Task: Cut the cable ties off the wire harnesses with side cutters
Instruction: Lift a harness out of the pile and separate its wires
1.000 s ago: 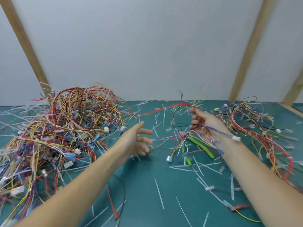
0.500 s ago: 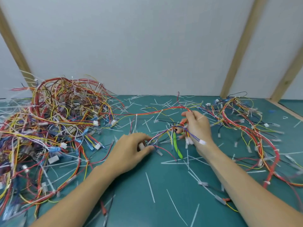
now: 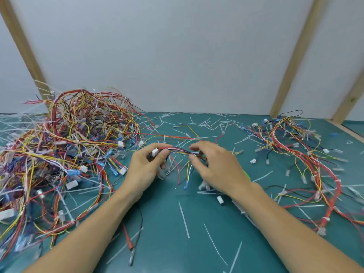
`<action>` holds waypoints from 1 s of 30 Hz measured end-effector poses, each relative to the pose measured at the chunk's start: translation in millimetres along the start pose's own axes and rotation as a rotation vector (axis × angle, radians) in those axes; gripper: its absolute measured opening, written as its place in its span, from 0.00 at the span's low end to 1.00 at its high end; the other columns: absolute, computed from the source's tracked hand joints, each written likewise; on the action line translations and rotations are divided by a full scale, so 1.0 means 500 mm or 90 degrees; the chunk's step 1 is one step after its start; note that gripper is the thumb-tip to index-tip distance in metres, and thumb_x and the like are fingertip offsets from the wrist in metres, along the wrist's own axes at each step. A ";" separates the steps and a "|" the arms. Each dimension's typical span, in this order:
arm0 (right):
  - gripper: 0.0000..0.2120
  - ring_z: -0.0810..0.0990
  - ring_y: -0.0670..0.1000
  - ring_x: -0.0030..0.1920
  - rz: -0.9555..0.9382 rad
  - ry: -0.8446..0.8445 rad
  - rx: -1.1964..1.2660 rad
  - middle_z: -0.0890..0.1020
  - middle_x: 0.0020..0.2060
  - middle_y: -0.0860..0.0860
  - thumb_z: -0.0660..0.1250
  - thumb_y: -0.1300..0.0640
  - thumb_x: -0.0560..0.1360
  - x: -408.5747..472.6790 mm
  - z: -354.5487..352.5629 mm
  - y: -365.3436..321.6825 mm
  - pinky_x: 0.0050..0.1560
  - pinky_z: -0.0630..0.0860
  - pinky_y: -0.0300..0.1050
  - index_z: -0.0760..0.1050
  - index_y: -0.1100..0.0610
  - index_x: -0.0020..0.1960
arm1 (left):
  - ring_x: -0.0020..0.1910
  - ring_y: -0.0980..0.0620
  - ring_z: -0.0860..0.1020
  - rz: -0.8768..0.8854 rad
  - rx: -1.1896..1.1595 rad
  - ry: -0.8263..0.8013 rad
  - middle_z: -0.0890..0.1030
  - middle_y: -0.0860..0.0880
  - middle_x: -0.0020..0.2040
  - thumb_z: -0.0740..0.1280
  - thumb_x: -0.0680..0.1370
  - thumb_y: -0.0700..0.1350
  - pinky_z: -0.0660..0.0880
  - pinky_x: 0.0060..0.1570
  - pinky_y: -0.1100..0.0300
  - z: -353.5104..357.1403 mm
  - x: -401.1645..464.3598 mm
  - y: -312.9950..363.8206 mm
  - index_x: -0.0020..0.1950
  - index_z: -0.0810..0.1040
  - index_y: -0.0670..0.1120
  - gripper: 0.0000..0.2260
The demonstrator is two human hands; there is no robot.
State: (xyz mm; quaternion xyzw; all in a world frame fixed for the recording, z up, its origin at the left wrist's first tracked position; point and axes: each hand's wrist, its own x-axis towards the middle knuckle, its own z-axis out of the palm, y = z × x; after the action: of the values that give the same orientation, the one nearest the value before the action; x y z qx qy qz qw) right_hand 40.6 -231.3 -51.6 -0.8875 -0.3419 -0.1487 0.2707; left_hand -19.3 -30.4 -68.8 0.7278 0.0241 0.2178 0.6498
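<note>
I hold one small wire harness [image 3: 180, 151] stretched between both hands above the green mat. My left hand [image 3: 146, 170] grips its left end beside a white connector [image 3: 154, 152]. My right hand [image 3: 216, 168] pinches the bundle at its right end, where a white cable tie seems to sit. Loose red, white and blue-tipped wires hang down between the hands. The side cutters with green handles [image 3: 247, 175] are in my right hand, mostly hidden under the palm; only a green tip shows.
A big tangled pile of harnesses [image 3: 65, 154] fills the left of the mat. A smaller spread of harnesses [image 3: 307, 160] lies at the right. Cut white tie pieces [image 3: 184, 219] are strewn over the green mat [image 3: 177, 249]. Wooden posts and a white wall stand behind.
My left hand came in from the left and took the harness's left end. Both hands drew together and lifted the bundle. The green cutters went from visible to mostly hidden under my right palm.
</note>
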 end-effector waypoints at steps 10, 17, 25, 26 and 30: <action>0.11 0.75 0.52 0.53 0.019 -0.038 -0.060 0.81 0.47 0.48 0.63 0.53 0.77 0.003 0.014 0.011 0.60 0.69 0.50 0.81 0.53 0.53 | 0.34 0.53 0.75 -0.061 -0.055 0.011 0.79 0.52 0.37 0.68 0.81 0.43 0.71 0.31 0.62 -0.013 0.006 -0.012 0.55 0.84 0.43 0.07; 0.06 0.77 0.54 0.48 0.015 0.015 -0.040 0.82 0.44 0.47 0.64 0.55 0.81 0.002 0.018 0.012 0.49 0.67 0.48 0.80 0.52 0.52 | 0.33 0.52 0.75 -0.092 -0.115 0.049 0.82 0.51 0.38 0.69 0.80 0.43 0.72 0.31 0.62 -0.012 0.008 -0.007 0.63 0.78 0.41 0.13; 0.08 0.73 0.54 0.36 0.071 0.112 0.013 0.74 0.30 0.44 0.62 0.51 0.79 -0.003 0.012 0.000 0.36 0.67 0.48 0.79 0.50 0.49 | 0.33 0.55 0.77 -0.108 -0.087 0.060 0.83 0.48 0.42 0.63 0.84 0.43 0.75 0.32 0.63 -0.013 0.012 -0.010 0.62 0.77 0.40 0.10; 0.08 0.72 0.54 0.35 0.075 0.109 0.012 0.73 0.28 0.44 0.62 0.51 0.79 -0.004 0.012 -0.001 0.35 0.65 0.47 0.79 0.50 0.48 | 0.32 0.55 0.77 -0.103 -0.077 0.057 0.83 0.49 0.40 0.63 0.84 0.42 0.75 0.32 0.62 -0.012 0.012 -0.011 0.60 0.77 0.42 0.08; 0.10 0.70 0.51 0.32 0.078 0.072 0.032 0.71 0.25 0.46 0.59 0.50 0.78 -0.008 0.013 -0.001 0.33 0.60 0.47 0.77 0.52 0.44 | 0.32 0.52 0.78 -0.102 -0.037 0.051 0.83 0.49 0.37 0.64 0.83 0.38 0.75 0.32 0.60 -0.009 0.012 -0.013 0.54 0.77 0.46 0.04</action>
State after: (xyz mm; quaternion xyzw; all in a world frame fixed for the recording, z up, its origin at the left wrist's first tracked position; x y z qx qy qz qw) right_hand 37.8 -229.3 -58.3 -0.8899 -0.2746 -0.1734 0.3203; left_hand -14.0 -23.3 -73.2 0.6949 0.1023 0.1947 0.6847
